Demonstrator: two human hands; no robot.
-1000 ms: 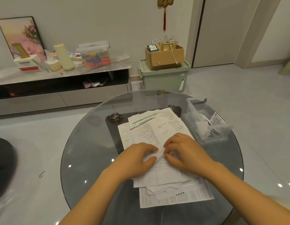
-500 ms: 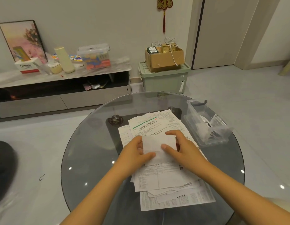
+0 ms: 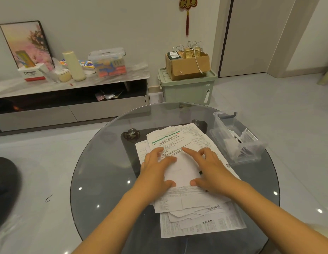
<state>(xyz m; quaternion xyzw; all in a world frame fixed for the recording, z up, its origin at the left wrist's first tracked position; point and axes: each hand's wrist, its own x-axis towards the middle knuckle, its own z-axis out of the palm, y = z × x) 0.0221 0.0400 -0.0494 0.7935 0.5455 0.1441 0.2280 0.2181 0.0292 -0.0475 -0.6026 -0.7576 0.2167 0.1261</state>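
Round glass table point(image 3: 104, 171) in a living room, with a messy pile of printed papers point(image 3: 196, 222) spread across the middle of it. Both hands are down on a small blank folded sheet point(image 3: 181, 167) that sits on top of the pile, just below a leaflet with a green stripe point(image 3: 170, 139). The left hand point(image 3: 155, 171) lies pretty much flat on the sheet's left edge, fingers straight and a bit spread, thumb at the near corner. The right hand point(image 3: 214, 169) does the same on the right edge, fingers stretched out, index finger pointing forward, thumb pressing the near edge. Neither hand is gripping anything, just pressing flat. Off to the right on the table there's a clear plastic box point(image 3: 219, 123) with some paper bits inside. Behind it all, a low cabinet point(image 3: 67, 110) and a green storage bin point(image 3: 187, 90) stand by the wall.
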